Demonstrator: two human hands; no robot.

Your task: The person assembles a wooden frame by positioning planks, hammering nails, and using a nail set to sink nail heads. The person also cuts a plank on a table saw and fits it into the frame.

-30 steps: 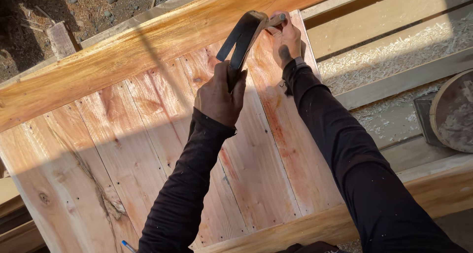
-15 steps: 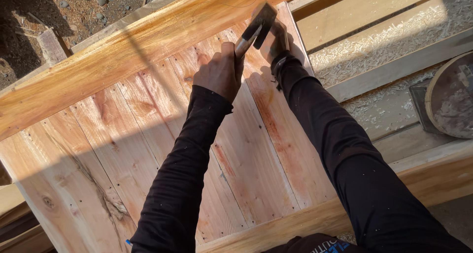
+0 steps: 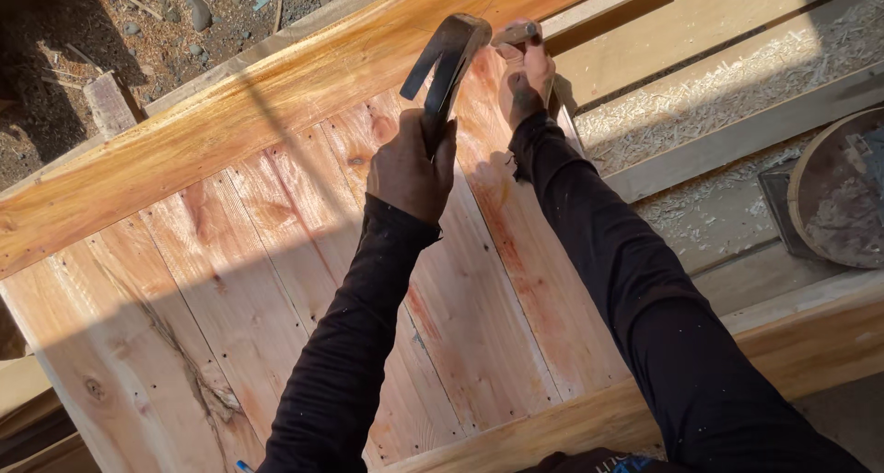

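Head view: my left hand (image 3: 410, 164) has its grip closed around the handle of a claw hammer (image 3: 447, 63), the dark head raised above the fist and tilted toward the right hand. My right hand (image 3: 527, 72) lies just beside the hammer head, its fingers pinched on a small object at the top edge of the plank panel (image 3: 276, 280); I cannot tell what that object is. Both hands sit over the panel's upper end, by the wide varnished beam (image 3: 203, 151). A round wooden disc (image 3: 843, 192) lies well apart, right.
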